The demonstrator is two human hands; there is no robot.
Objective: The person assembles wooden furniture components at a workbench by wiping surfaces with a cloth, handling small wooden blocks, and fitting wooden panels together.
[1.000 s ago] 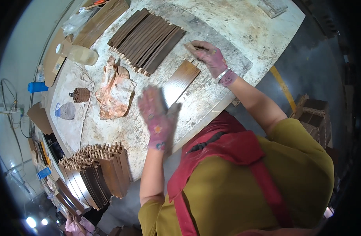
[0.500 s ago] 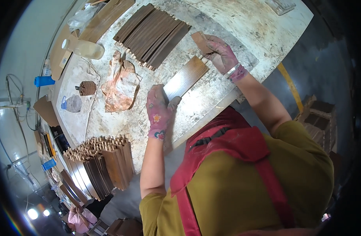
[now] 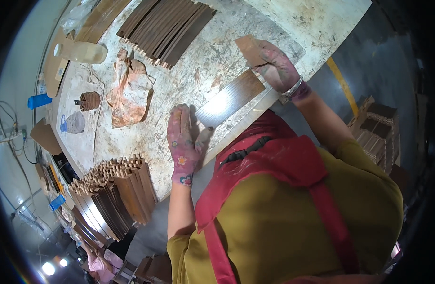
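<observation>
A brown wooden slat (image 3: 230,98) with a glossy patch of light on it lies slantwise near the table's front edge. My left hand (image 3: 183,142), in a stained pink glove with flower patches, rests flat just left of the slat. Its fingers are stretched out and hold nothing; the thumb points toward the slat's near left corner, where a small peg shows. At the slat's other end, my gloved right hand (image 3: 280,68) grips a bent brown sheet that looks like sandpaper (image 3: 249,48). Whether that sheet touches the slat is unclear.
More slats (image 3: 163,28) lie side by side at the back, and a bundle of pegged slats (image 3: 115,194) stands at the left. Between them are a stained cloth (image 3: 130,90), a bottle (image 3: 87,52) and a small brown block (image 3: 89,101). Another person (image 3: 104,265) sits lower left.
My left hand has let go of the slat's left end and now lies flat beside it. My right hand has moved slightly nearer with the brown sheet. The whole view has shifted.
</observation>
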